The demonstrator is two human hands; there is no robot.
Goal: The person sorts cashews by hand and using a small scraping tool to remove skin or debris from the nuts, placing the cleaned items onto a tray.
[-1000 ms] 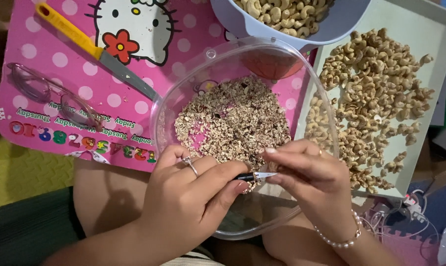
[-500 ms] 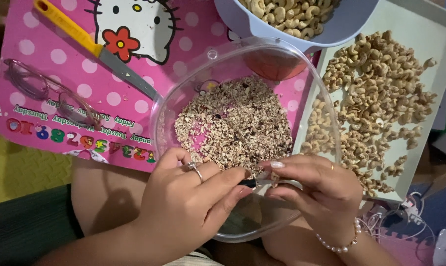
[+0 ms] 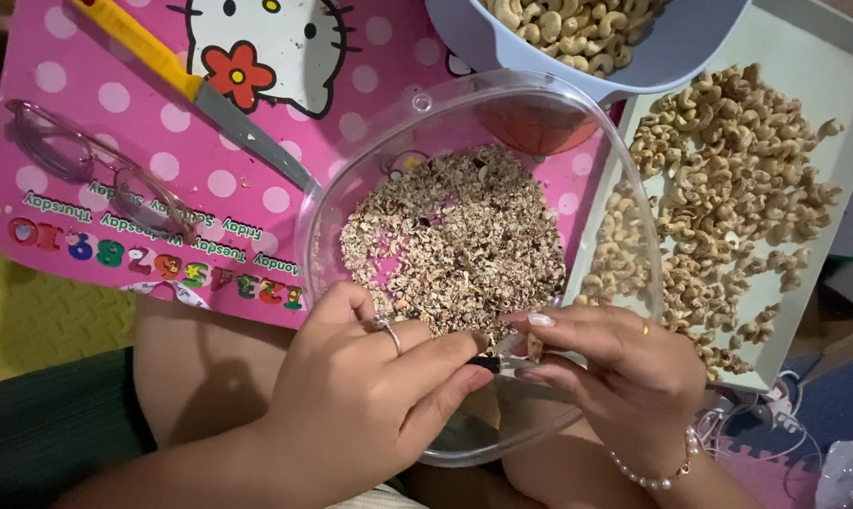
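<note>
The person is peeling cashew nuts over a clear plastic bowl (image 3: 351, 203) resting on the lap. The left hand (image 3: 370, 405) is closing its thumb and forefinger on a small dark-handled blade (image 3: 488, 363), and a ring is showing on one finger; the right hand (image 3: 615, 372) is pinching a single cashew (image 3: 535, 347) between thumb and fingertips, just beside the blade tip and above the near rim of the bowl. The work is looking well advanced but not finished: a thick layer of brown skin flakes (image 3: 455, 245) is covering most of the bowl's floor, a large heap of nuts is lying in the pale rectangular tray (image 3: 822, 75) to the right, and a blue-grey bowl (image 3: 672, 52) at the top edge is holding more cashews. Which of these two lots is peeled and which is waiting cannot be told from this view, though both are too many to count. Countable items: two bowls, one tray, one nut in hand, one small blade in hand, one yellow-handled knife (image 3: 200, 90) and one pair of pink-framed spectacles (image 3: 106, 179), the last two lying apart on a pink polka-dot board (image 3: 87, 57) printed with a cartoon cat. A bead bracelet is circling the right wrist.
</note>
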